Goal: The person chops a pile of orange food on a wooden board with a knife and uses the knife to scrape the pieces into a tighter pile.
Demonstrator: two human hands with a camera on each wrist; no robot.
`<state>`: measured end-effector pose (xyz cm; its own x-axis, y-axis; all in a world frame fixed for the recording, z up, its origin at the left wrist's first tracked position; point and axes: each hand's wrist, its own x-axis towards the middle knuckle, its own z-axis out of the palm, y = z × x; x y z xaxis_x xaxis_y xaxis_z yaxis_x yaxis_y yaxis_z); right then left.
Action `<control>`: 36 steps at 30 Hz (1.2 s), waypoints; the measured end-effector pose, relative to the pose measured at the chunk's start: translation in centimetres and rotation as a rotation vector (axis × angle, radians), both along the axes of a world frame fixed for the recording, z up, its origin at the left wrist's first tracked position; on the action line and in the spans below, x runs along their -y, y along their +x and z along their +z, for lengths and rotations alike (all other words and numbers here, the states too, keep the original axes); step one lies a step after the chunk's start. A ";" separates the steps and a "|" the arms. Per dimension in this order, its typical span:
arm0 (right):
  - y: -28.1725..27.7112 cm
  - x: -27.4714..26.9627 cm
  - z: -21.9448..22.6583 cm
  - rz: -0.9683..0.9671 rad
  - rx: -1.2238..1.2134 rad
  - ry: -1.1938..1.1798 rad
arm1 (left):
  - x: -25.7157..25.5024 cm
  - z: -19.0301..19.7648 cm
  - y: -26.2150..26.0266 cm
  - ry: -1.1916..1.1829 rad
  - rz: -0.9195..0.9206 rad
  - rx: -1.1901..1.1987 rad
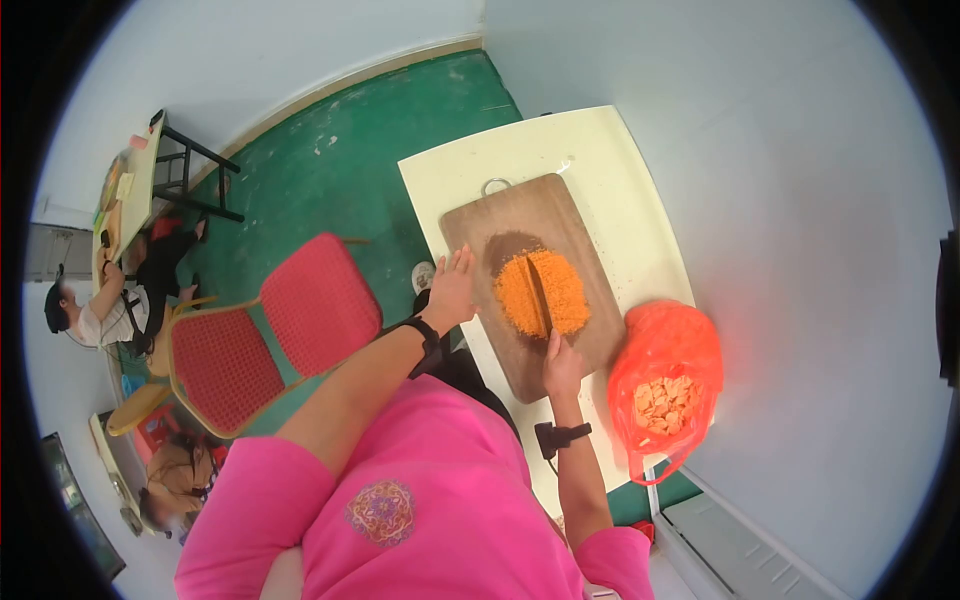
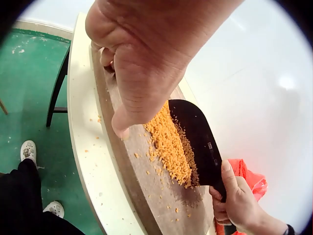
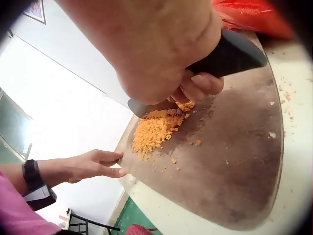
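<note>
A wooden cutting board (image 1: 555,200) lies on a pale table, with a mound of finely chopped orange bits (image 1: 568,298) on it. My right hand (image 1: 563,368) grips the black handle of a kitchen knife. The dark, broad blade of this knife (image 2: 198,139) stands in the mound, bits piled along its side in the left wrist view. At the board's left edge rests my left hand (image 1: 452,292), fingers spread and fairly straight, thumb (image 2: 126,122) on the board's border. Fingers of the right hand (image 3: 198,84) wrap under the handle in the right wrist view.
A red plastic bag (image 1: 680,335) with pale orange pieces (image 1: 668,403) stands right of the board. Small crumbs dot the table (image 1: 500,150). Red chairs (image 1: 322,305) are to the left, with two people (image 1: 95,310) farther off. A wall (image 1: 790,250) borders the table's right side.
</note>
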<state>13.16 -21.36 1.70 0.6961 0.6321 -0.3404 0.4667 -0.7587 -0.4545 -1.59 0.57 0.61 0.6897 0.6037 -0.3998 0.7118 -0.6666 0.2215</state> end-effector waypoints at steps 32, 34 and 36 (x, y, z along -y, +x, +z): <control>-2.1 -1.9 -0.4 0.083 0.053 0.015 | 0.2 0.5 0.1 0.002 0.008 -0.051; -2.4 -2.1 0.1 0.079 0.060 0.010 | 0.3 0.2 -0.1 0.012 0.004 -0.016; -2.4 -1.8 0.1 0.069 0.074 -0.001 | 0.4 0.2 0.0 0.009 0.006 -0.028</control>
<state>10.74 -19.55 1.78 0.6745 0.6787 -0.2905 0.5498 -0.7244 -0.4159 -1.62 0.22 0.78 0.6746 0.6117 -0.4132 0.7218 -0.6640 0.1953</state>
